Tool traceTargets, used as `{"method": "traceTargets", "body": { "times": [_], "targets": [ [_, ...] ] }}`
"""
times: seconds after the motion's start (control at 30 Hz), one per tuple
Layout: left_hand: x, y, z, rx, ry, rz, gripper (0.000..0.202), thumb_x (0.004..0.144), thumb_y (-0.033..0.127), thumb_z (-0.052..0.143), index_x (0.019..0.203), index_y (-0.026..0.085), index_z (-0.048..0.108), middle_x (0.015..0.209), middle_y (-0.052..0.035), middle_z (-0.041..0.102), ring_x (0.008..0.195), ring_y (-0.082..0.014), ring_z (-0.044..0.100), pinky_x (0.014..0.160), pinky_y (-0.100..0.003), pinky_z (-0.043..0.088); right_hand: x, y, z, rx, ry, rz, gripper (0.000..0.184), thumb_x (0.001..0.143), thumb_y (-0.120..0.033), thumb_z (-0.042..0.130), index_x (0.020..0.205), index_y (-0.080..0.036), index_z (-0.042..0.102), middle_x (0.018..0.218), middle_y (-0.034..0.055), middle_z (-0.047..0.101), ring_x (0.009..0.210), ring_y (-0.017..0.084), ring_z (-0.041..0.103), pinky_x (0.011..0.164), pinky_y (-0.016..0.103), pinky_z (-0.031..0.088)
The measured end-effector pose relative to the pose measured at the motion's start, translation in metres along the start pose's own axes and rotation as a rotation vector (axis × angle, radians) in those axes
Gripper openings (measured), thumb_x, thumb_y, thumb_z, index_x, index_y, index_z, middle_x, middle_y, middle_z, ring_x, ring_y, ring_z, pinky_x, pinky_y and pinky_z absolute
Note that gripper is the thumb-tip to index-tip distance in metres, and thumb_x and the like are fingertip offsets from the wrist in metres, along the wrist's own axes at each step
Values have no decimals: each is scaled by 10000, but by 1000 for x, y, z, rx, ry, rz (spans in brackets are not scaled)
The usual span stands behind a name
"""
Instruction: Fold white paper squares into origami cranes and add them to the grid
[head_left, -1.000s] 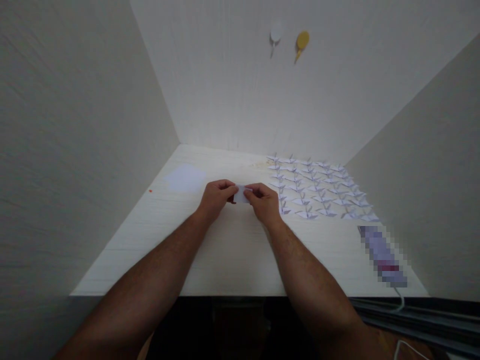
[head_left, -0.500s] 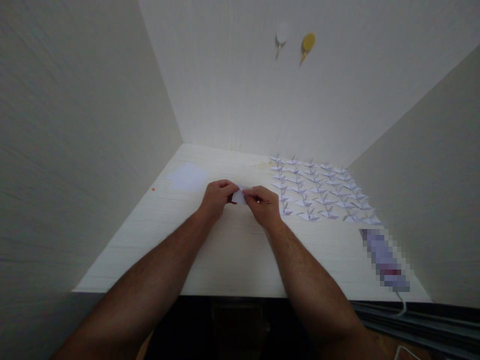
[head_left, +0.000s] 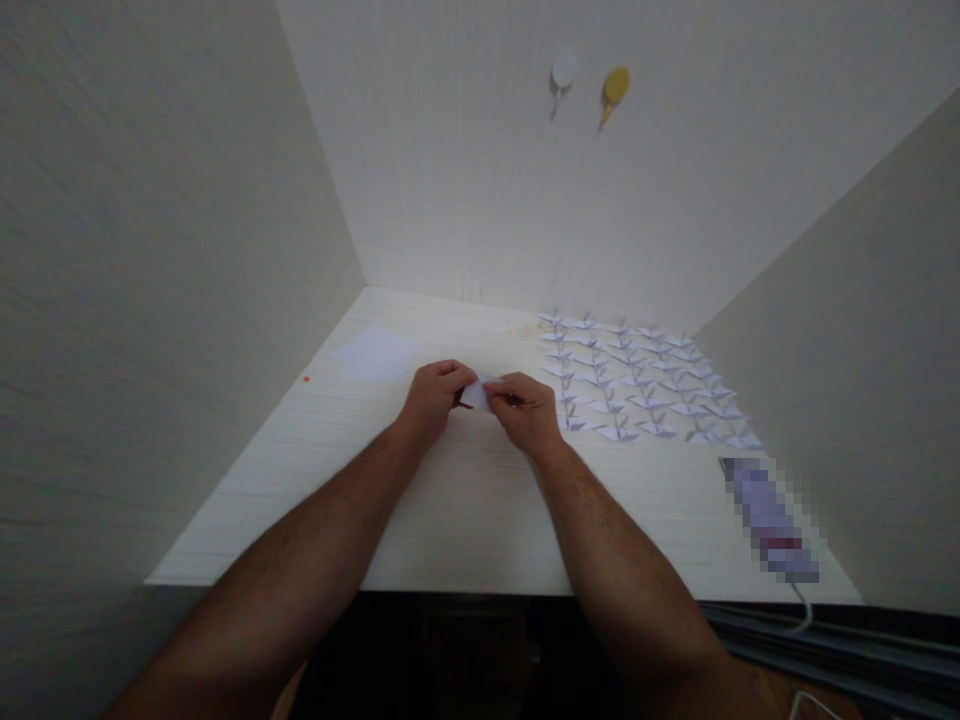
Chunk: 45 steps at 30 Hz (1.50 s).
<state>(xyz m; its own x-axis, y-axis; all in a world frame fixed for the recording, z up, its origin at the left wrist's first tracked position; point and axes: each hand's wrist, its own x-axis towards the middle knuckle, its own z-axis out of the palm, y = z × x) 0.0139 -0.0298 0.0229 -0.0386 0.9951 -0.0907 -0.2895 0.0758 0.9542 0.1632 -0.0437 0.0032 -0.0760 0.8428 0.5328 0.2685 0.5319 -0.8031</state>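
A small white piece of folded paper [head_left: 475, 396] is held between both hands above the middle of the white table. My left hand [head_left: 437, 395] pinches its left side between thumb and fingers. On the right side, the thumb and fingertips of my right hand [head_left: 529, 405] are closed on the same paper near its top edge. Parts of the paper are hidden behind the fingers. Just right of my right hand, rows of white paper cranes [head_left: 637, 380] stand on the table.
White paper sheets [head_left: 377, 354] lie at the left back of the table [head_left: 465, 520]. A blurred-out device [head_left: 769, 520] with a cable lies at the right front. Walls close in the left, back and right sides; a white hook [head_left: 564, 72] and a yellow hook [head_left: 616, 85] hang behind.
My right hand has shifted very slightly left along the paper, and the paper's visible part has tilted a little. My left hand stays nearly still.
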Motion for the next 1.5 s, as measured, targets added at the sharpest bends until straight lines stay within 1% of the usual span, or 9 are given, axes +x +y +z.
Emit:
{"method": "traceTargets", "body": {
  "times": [0.07, 0.17, 0.3, 0.37, 0.47, 0.77, 0.87, 1.07, 1.5],
  "targets": [
    [1, -1, 0, 7, -3, 7, 131, 578, 226, 716, 548, 150, 613, 475, 28, 518, 435, -94, 473, 420, -226, 382, 0, -1, 0, 2, 12, 53, 133, 746, -231, 628, 794, -230, 752, 772, 20, 714, 683, 144, 641, 636, 275, 521],
    [3, -3, -2, 26, -19, 25, 155, 582, 255, 754, 610, 143, 650, 552, 7, 592, 495, -108, 532, 478, -240, 432, 1, -2, 1, 72, 44, 228, 148, 752, -288, 648, 844, -211, 736, 682, 4, 684, 588, 136, 610, 566, 272, 515],
    [3, -4, -5, 59, -66, 86, 259, 590, 241, 786, 822, 144, 724, 657, -11, 668, 576, -117, 585, 562, -254, 472, 4, -2, 1, 179, 105, 355, 184, 730, -347, 682, 825, -190, 692, 635, -13, 644, 544, 127, 581, 525, 264, 506],
    [2, -3, -6, 87, -103, 135, 298, 608, 230, 784, 891, 151, 736, 632, 5, 657, 563, -105, 569, 565, -247, 465, 6, -1, 0, 184, 125, 359, 187, 727, -361, 687, 796, -188, 669, 648, -12, 640, 555, 125, 574, 528, 261, 501],
    [-1, -2, -5, 145, -108, 197, 240, 609, 228, 788, 832, 155, 740, 626, 10, 656, 556, -99, 561, 569, -247, 469, 6, 0, 0, 164, 135, 365, 205, 738, -385, 682, 788, -190, 645, 662, -11, 633, 574, 126, 570, 544, 261, 495],
    [-5, 3, -1, 307, -16, 240, 140, 620, 219, 789, 743, 167, 745, 616, -13, 686, 549, -120, 592, 566, -245, 482, 6, -2, 1, 54, 128, 363, 195, 785, -383, 641, 787, -188, 638, 659, -10, 629, 590, 120, 556, 558, 243, 455],
    [-4, 3, -1, 356, 47, 270, 130, 608, 205, 806, 720, 178, 747, 599, -15, 676, 527, -124, 584, 536, -240, 466, 7, -4, 1, 45, 75, 376, 182, 798, -377, 641, 807, -196, 636, 690, -13, 652, 618, 112, 579, 593, 234, 473],
    [-2, 2, -1, 414, 71, 284, 99, 634, 191, 801, 714, 180, 744, 590, -18, 667, 511, -126, 575, 513, -237, 444, 10, -1, 2, -78, 13, 360, 181, 834, -384, 628, 830, -204, 637, 746, -9, 673, 677, 113, 603, 660, 236, 483],
    [-8, -2, 2, 452, 13, 332, 117, 639, 249, 780, 723, 190, 722, 675, 0, 701, 612, -126, 604, 607, -250, 486, 7, 6, 2, -6, 79, 359, 190, 810, -372, 605, 749, -195, 634, 641, -11, 618, 613, 132, 575, 571, 248, 459]
  ]
}}
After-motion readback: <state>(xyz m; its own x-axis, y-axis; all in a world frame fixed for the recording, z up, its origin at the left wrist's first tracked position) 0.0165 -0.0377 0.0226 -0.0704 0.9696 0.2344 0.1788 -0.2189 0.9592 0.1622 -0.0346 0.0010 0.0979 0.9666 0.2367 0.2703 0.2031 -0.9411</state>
